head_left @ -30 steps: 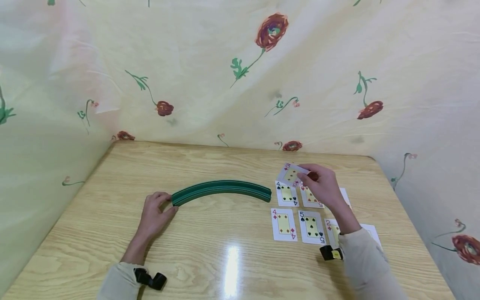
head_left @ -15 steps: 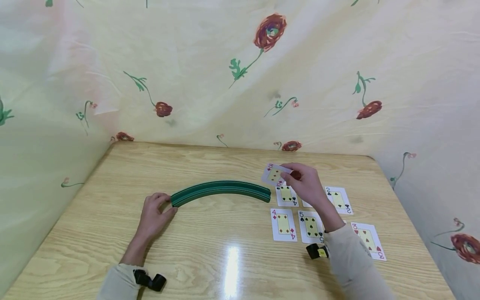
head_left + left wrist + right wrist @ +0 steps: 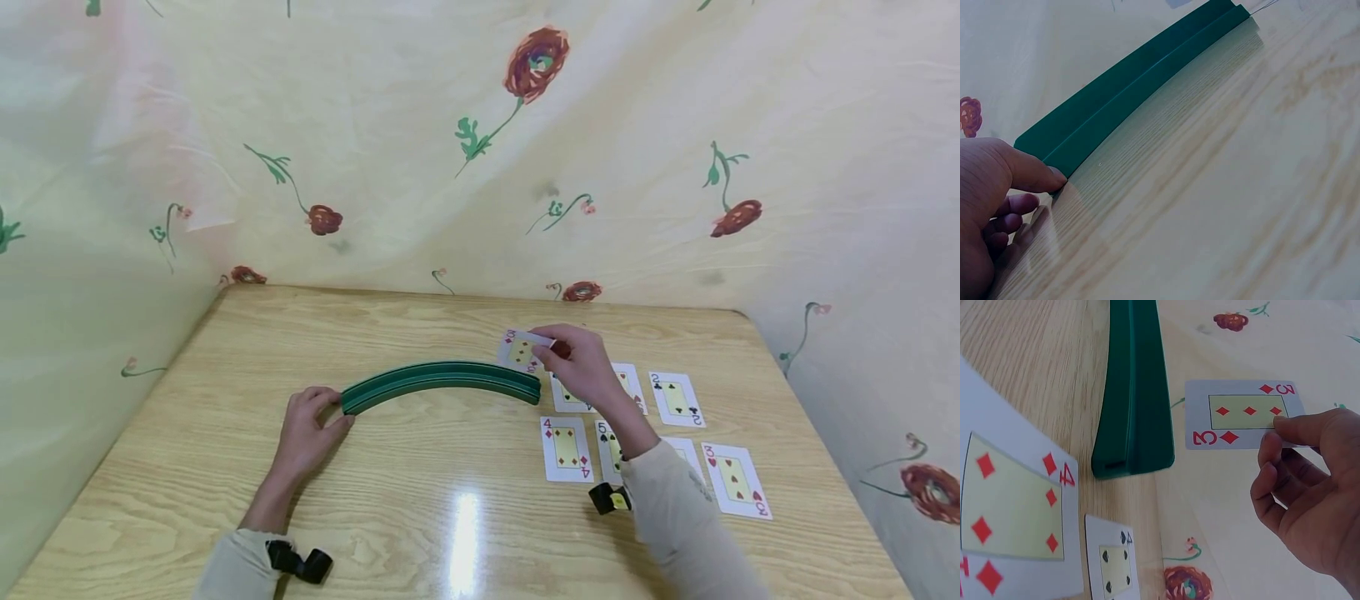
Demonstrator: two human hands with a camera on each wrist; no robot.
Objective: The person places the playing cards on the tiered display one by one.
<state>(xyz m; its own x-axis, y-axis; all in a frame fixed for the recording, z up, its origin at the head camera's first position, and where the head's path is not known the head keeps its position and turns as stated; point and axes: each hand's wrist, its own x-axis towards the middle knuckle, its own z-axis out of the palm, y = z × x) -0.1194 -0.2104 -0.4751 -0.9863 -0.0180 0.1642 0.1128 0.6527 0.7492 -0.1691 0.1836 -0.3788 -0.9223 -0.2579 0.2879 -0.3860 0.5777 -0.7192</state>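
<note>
A curved green card holder with lengthwise grooves stands on the wooden table. At its left end, my left hand holds it between thumb and fingers; the thumb lies against the end's lower front edge in the left wrist view. My right hand pinches a three of diamonds by one edge, face toward me. That card is raised close behind the holder's right end, its lower edge overlapped by the holder in the head view. The holder's grooves show no cards.
Two rows of face-up cards lie right of the holder, among them a four of diamonds, a two of clubs and a three of hearts. My right forearm covers parts of others. A flowered cloth hangs behind the table.
My right hand has carried the three of diamonds leftward, from above the back row of cards to behind the holder's right end. My left hand and the holder have stayed in place.
</note>
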